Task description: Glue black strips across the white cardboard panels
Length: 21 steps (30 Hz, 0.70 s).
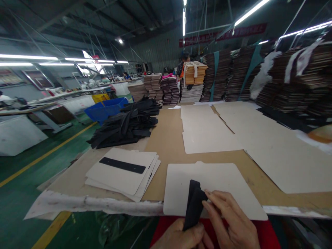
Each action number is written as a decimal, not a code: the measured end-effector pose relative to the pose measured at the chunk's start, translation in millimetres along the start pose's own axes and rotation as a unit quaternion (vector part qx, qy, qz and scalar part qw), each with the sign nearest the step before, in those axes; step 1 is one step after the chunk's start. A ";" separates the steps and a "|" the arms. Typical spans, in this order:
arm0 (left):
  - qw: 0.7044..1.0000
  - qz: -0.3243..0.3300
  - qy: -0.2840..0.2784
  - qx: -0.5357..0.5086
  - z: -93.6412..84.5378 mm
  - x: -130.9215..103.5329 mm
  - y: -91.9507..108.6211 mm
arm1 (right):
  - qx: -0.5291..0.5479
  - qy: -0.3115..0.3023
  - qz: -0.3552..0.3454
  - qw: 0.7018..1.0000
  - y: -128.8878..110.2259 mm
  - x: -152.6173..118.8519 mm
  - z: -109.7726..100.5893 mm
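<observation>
Above the near edge of a pale board point(215, 176), my left hand point(185, 235) grips the lower end of black strips point(194, 207) that overlap and fan apart at the top. The fingertips of my right hand point(230, 218) pinch the upper right edge of the front strip. To the left lies a small stack of pale boards point(116, 180), with one black strip point(122, 165) lying flat across the top board.
A heap of black strips point(127, 124) sits at the table's back left, beside a blue bin point(105, 109). Large pale sheets point(207, 129) cover the back and right. Tall bundled stacks point(218, 76) line the far edge. A person point(180, 69) is behind them.
</observation>
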<state>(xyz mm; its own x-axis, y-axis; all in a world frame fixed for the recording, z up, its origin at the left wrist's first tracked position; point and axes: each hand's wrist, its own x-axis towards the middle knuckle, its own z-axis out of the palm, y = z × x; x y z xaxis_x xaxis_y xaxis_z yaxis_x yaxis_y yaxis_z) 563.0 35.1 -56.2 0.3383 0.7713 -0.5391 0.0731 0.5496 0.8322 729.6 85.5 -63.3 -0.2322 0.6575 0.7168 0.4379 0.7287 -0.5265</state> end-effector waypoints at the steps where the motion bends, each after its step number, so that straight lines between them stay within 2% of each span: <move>1: 1.000 -0.006 0.002 0.001 0.8 -0.9 0.9 | 0.001 0.009 0.012 1.000 -1.7 1.9 -0.9; 7: 1.000 -0.007 -0.011 0.000 1.1 1.7 1.5 | 0.001 0.041 0.051 0.998 -7.7 12.2 -1.8; 11: 0.998 0.012 -0.042 -0.033 -2.1 6.2 -2.8 | 0.010 0.042 0.066 0.997 -5.2 11.7 -1.9; 14: 0.997 0.000 -0.042 -0.062 -3.0 7.6 -2.9 | 0.022 0.034 0.081 0.996 -0.6 7.2 -1.4; 21: 0.998 -0.028 -0.013 -0.056 -2.1 4.2 5.2 | 0.023 0.042 0.046 0.998 1.7 4.3 -4.1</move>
<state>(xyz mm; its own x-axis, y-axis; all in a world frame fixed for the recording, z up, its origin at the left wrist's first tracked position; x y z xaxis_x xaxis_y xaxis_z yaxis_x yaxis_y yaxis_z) 562.8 41.9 -54.5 0.3610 0.7311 -0.5790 -0.0131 0.6247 0.7807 732.9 88.9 -59.2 -0.1186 0.7045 0.6997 0.4138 0.6757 -0.6102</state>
